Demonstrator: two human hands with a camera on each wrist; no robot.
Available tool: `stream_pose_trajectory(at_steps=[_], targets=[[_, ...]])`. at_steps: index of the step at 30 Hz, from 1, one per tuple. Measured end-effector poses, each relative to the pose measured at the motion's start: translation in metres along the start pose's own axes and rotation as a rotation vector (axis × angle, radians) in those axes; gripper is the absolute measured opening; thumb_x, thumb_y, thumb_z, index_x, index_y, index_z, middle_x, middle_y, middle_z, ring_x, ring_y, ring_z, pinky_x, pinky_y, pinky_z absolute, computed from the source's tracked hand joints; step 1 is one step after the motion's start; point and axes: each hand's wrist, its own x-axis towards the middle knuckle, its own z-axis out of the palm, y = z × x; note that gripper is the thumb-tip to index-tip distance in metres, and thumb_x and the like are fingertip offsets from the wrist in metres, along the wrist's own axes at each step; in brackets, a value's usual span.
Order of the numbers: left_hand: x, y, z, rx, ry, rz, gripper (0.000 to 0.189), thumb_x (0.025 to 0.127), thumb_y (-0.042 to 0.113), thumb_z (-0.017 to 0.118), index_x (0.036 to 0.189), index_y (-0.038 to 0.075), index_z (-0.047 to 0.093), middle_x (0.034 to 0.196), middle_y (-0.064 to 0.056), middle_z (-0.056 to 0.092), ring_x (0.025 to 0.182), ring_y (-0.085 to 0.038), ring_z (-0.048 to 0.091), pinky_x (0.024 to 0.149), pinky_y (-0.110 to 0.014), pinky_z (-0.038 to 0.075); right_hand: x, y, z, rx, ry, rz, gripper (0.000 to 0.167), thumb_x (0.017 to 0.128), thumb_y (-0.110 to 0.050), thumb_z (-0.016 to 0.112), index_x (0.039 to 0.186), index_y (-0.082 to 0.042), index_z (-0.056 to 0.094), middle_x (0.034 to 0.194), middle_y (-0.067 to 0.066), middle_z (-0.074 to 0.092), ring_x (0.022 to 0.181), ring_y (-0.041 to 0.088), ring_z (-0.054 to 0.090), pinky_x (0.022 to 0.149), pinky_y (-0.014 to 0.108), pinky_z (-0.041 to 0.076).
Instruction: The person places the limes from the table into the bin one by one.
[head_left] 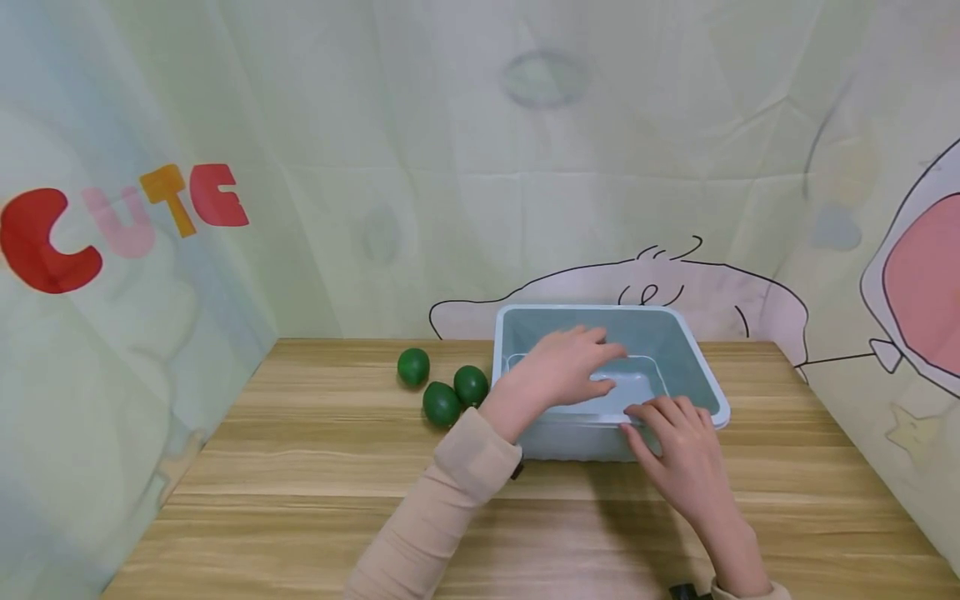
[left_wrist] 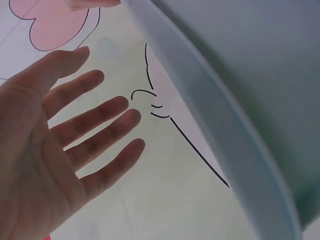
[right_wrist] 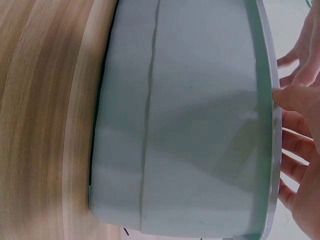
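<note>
Sleeve (head_left: 431,525), one, beige, on the left arm, seven o'clock of the bin.

Tabletop (head_left: 225,517), wood-grained, beneath everything.

Right hand (head_left: 686,467), at the bin's five o'clock: thumb against the near rim, fingers bent over it, pinching the rim between them.

Left hand (head_left: 562,367), at ten o'clock from the right: fingers spread, holding nothing, above the bin's opening and apart from the rim in the left wrist view.

Bin (head_left: 577,442), one, pale blue-green, rectangular, upright on the table at the wearer's one o'clock.

Green fruits, three, at the bin's nine o'clock: nearest fruit (head_left: 442,405); second fruit (head_left: 471,385), just beside it at two o'clock; third fruit (head_left: 413,367), slightly apart at eleven o'clock.

Backdrop (head_left: 375,125), pale green fabric; "CUTE" lettering (head_left: 51,275) at nine o'clock, balloon drawing (head_left: 930,283) at three.
</note>
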Motion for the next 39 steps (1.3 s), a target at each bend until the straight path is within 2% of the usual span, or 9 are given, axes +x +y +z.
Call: stream_pose_trajectory(at_steps=[6,12,19,26,30,34,39], targets=[[-0.012,-0.008,0.002,-0.045,0.083,0.0,0.041,0.095,0.035,0.056,0.135,0.026,0.054,0.121,0.005,0.058,0.103,-0.013,0.058,0.08,-0.025,0.05,0.0,-0.001,0.0,-0.006,-0.009,0.002,0.021,0.074,-0.013,0.077,0.093,-0.009,0.071,0.086,0.003,0.063,0.081,0.023,0.051,0.071,0.038,0.036],[-0.021,-0.015,0.008,-0.055,0.181,0.032,0.038,0.096,0.034,0.057,0.132,0.024,0.057,0.118,0.003,0.06,0.101,-0.014,0.058,0.079,-0.026,0.051,0.001,-0.001,0.0,-0.006,-0.002,0.001,0.021,0.073,-0.013,0.077,0.093,-0.009,0.071,0.086,0.003,0.063,0.081,0.023,0.052,0.071,0.038,0.036],[-0.031,-0.02,0.011,-0.063,0.287,0.039,0.035,0.096,0.032,0.057,0.13,0.022,0.059,0.124,0.001,0.06,0.11,-0.017,0.058,0.085,-0.029,0.052,0.0,0.0,0.0,-0.003,-0.001,0.009,0.021,0.073,-0.012,0.077,0.093,-0.008,0.071,0.086,0.004,0.064,0.083,0.023,0.052,0.072,0.038,0.036],[-0.041,-0.029,0.017,-0.05,0.469,0.055,0.032,0.095,0.027,0.059,0.126,0.019,0.061,0.122,-0.003,0.062,0.11,-0.02,0.06,0.086,-0.032,0.053,-0.001,0.0,0.0,-0.006,-0.008,0.014,0.021,0.074,-0.013,0.077,0.093,-0.008,0.071,0.087,0.003,0.064,0.084,0.023,0.053,0.072,0.039,0.036],[-0.048,-0.034,0.022,-0.04,0.547,0.049,0.031,0.093,0.025,0.062,0.124,0.019,0.063,0.121,-0.004,0.063,0.109,-0.021,0.061,0.086,-0.033,0.054,0.0,0.0,0.0,-0.01,-0.006,0.017,0.02,0.074,-0.014,0.077,0.093,-0.009,0.071,0.086,0.003,0.064,0.083,0.023,0.053,0.073,0.039,0.037],[-0.054,-0.04,0.027,-0.036,0.584,0.028,0.032,0.093,0.024,0.062,0.124,0.019,0.063,0.121,-0.003,0.064,0.111,-0.021,0.061,0.088,-0.033,0.054,0.0,0.0,0.0,-0.01,-0.003,0.018,0.019,0.075,-0.014,0.076,0.093,-0.009,0.071,0.086,0.002,0.064,0.083,0.023,0.053,0.073,0.039,0.036],[-0.062,-0.045,0.035,-0.049,0.592,-0.003,0.034,0.092,0.022,0.063,0.125,0.018,0.063,0.122,-0.004,0.063,0.113,-0.021,0.059,0.091,-0.033,0.052,0.0,0.0,0.001,0.0,0.01,0.012,0.019,0.075,-0.014,0.075,0.093,-0.01,0.071,0.086,0.002,0.064,0.083,0.022,0.052,0.073,0.038,0.035]])
